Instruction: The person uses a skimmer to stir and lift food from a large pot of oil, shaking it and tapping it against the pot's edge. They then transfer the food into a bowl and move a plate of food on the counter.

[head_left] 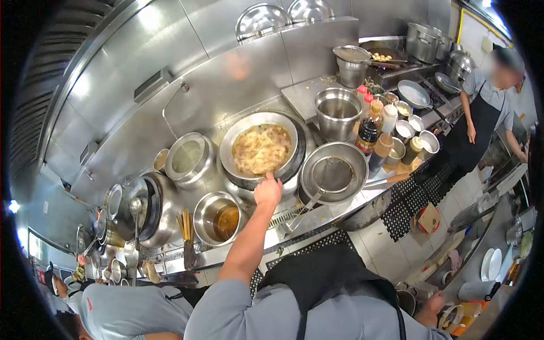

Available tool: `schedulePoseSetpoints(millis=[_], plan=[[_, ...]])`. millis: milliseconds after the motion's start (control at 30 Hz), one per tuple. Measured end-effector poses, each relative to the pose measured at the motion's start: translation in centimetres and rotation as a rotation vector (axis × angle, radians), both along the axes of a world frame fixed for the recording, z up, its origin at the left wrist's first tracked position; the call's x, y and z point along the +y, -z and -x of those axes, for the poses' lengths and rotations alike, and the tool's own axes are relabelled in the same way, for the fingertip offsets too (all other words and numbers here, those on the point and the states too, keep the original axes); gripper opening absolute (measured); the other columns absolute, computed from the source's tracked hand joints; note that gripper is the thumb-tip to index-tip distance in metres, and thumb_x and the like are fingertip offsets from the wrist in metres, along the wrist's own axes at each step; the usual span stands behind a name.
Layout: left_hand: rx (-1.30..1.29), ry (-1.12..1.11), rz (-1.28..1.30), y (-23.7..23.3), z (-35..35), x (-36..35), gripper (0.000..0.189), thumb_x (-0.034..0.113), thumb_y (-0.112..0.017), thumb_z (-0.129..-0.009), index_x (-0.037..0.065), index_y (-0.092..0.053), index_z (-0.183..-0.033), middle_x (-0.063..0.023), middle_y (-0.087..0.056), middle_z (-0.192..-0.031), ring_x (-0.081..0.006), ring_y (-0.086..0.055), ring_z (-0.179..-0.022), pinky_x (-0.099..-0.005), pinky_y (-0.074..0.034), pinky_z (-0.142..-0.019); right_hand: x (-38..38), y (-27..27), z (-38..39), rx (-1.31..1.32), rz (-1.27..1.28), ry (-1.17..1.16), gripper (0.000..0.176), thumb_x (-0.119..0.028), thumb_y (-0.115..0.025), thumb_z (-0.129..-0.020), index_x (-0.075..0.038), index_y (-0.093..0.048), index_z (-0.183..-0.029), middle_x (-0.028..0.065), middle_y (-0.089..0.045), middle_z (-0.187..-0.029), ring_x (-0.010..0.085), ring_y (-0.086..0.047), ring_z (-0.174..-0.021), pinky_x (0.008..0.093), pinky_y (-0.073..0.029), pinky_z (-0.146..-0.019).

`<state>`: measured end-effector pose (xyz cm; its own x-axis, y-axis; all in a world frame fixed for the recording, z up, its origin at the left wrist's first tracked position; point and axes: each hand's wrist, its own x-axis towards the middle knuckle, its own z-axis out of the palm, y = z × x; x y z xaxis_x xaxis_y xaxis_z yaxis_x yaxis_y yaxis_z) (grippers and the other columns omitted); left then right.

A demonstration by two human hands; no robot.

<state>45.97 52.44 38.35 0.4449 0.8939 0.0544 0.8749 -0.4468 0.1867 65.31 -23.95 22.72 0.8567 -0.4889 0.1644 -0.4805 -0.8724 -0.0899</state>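
My left hand (268,191) reaches to the front edge of a large wok (228,148) of bubbling oil. Its fingers are curled together, fingertips right at the rim, and what they hold, if anything, is hidden. Pale, foamy frying food (262,148) covers the oil. Just right of that hand a wide strainer (331,173) rests over a pot, and a steel pot of brown liquid (226,223) stands on its left. Low on the right, my right hand (434,304) hangs out by my side, near containers on the side counter; its fingers are too small and blurred to read.
Sauce bottles (368,129) and small seasoning bowls (404,129) crowd the counter's right. A tall steel pot (338,113) stands behind the strainer. One co-worker (481,113) stands at the far right, another (130,311) close on my left. Black mats (416,198) cover part of the floor.
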Motion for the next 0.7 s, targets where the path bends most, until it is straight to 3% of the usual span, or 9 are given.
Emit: schedulePoseSetpoints(millis=[100, 133, 167, 200, 333, 433, 567, 633, 700], plan=[[0.023, 0.043, 0.074, -0.1, -0.2, 0.2, 0.046, 0.041, -0.050, -0.089, 0.003, -0.047, -0.116, -0.0243, -0.067, -0.089, -0.0398, -0.066, -0.083, -0.0484, -0.053, -0.075, -0.2, -0.2, 0.0, 0.208, 0.169, -0.039, 0.042, -0.042, -0.049, -0.093, -0.004, -0.065, -0.086, 0.0172, -0.061, -0.072, 0.0334, -0.060, -0.067, 0.0441, -0.050, -0.065], [0.029, 0.011, 0.096, 1.1, 1.0, 0.1, 0.047, 0.041, -0.049, -0.090, 0.002, -0.047, -0.117, -0.0242, -0.067, -0.089, -0.0396, -0.066, -0.084, -0.0489, -0.052, -0.076, -7.2, 5.5, -1.3, 0.216, 0.194, -0.117, 0.042, -0.042, -0.049, -0.093, -0.004, -0.065, -0.086, 0.0172, -0.061, -0.072, 0.0334, -0.060, -0.067, 0.0441, -0.050, -0.065], [0.019, 0.004, 0.093, 1.4, 0.7, 0.9, 0.047, 0.040, -0.049, -0.090, 0.002, -0.047, -0.117, -0.0242, -0.067, -0.089, -0.0395, -0.066, -0.084, -0.0493, -0.052, -0.076, -11.6, 9.9, -3.8, 0.052, 0.509, -0.721, 0.035, -0.021, -0.039, -0.099, 0.005, -0.062, -0.102, 0.0241, -0.064, -0.096, 0.0360, -0.062, -0.090, 0.0426, -0.048, -0.078], [-0.045, -0.014, 0.116, 0.3, 0.8, 0.7, 0.048, 0.040, -0.050, -0.089, 0.003, -0.047, -0.119, -0.0238, -0.067, -0.089, -0.0389, -0.066, -0.084, -0.0496, -0.052, -0.075, -8.7, 10.3, -7.5, 0.025, 0.502, -0.789, 0.035, -0.021, -0.039, -0.099, 0.005, -0.062, -0.102, 0.0241, -0.064, -0.096, 0.0360, -0.062, -0.090, 0.0426, -0.048, -0.078], [-0.038, 0.068, -0.018, 2.3, 1.4, 1.4, 0.032, 0.029, -0.052, -0.087, 0.001, -0.057, -0.102, -0.0186, -0.068, -0.085, -0.0345, -0.068, -0.081, -0.0472, -0.054, -0.072, 6.9, 10.1, -20.1, -0.095, 0.146, -1.118, 0.033, -0.020, -0.039, -0.099, 0.005, -0.061, -0.105, 0.0221, -0.064, -0.095, 0.0342, -0.062, -0.089, 0.0415, -0.048, -0.077], [-0.120, 0.056, -0.028, 1.3, 1.6, 1.0, 0.026, 0.017, -0.052, -0.083, -0.001, -0.054, -0.102, -0.0191, -0.068, -0.083, -0.0308, -0.069, -0.078, -0.0418, -0.055, -0.064, 19.0, 10.0, -21.9, -0.130, -0.166, -1.238, 0.032, -0.019, -0.038, -0.100, 0.004, -0.060, -0.106, 0.0206, -0.064, -0.094, 0.0329, -0.061, -0.088, 0.0408, -0.048, -0.077], [-0.089, 0.015, -0.068, 1.9, 1.3, 0.9, 0.018, 0.012, -0.051, -0.084, 0.002, -0.055, -0.099, -0.0139, -0.069, -0.084, -0.0279, -0.070, -0.074, -0.0378, -0.056, -0.062, 31.1, 6.2, -23.4, -0.106, -0.514, -1.381, 0.031, -0.017, -0.038, -0.100, 0.004, -0.060, -0.108, 0.0186, -0.063, -0.093, 0.0311, -0.061, -0.087, 0.0397, -0.048, -0.077], [-0.105, -0.013, -0.128, 1.7, 1.3, 0.3, 0.019, 0.012, -0.052, -0.083, 0.002, -0.055, -0.099, -0.0133, -0.069, -0.083, -0.0272, -0.070, -0.073, -0.0363, -0.055, -0.060, 35.6, 4.0, -23.7, -0.067, -0.678, -1.436, 0.031, -0.017, -0.038, -0.100, 0.003, -0.060, -0.109, 0.0176, -0.063, -0.092, 0.0302, -0.061, -0.087, 0.0392, -0.048, -0.077], [-0.169, -0.031, -0.078, 0.8, 1.9, 0.0, 0.033, 0.022, -0.059, -0.082, -0.001, -0.055, -0.105, -0.0147, -0.069, -0.083, -0.0275, -0.069, -0.077, -0.0370, -0.055, -0.065, 39.2, 1.4, -23.3, -0.018, -0.836, -1.470, 0.031, -0.016, -0.038, -0.100, 0.003, -0.059, -0.110, 0.0166, -0.063, -0.091, 0.0293, -0.060, -0.086, 0.0387, -0.048, -0.077]])
